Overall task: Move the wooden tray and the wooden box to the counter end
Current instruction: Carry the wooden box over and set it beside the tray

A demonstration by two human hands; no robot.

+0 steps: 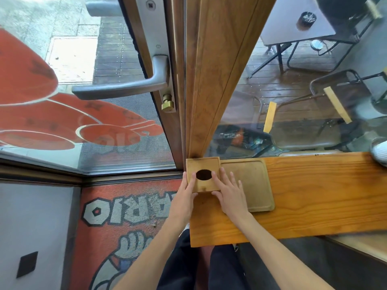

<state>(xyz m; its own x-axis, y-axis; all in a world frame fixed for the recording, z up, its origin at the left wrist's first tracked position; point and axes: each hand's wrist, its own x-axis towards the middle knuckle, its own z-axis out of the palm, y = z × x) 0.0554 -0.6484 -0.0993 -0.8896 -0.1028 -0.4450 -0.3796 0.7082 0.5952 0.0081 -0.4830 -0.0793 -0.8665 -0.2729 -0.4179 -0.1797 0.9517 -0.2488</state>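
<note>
A square wooden box (206, 164) with a dark oval hole in its lid sits at the far left end of the wooden counter (314, 195), against the window post. My left hand (185, 197) grips its left side and near corner. My right hand (229, 192) presses its right side, fingers spread, the palm partly over the flat wooden tray (254, 181). The tray lies flat on the counter, touching the box's right side.
A wooden window post (215, 70) rises just behind the box. A glass door with a grey lever handle (125, 84) stands to the left. A white object (380, 152) rests at the counter's far right. Chairs and a table show beyond the glass.
</note>
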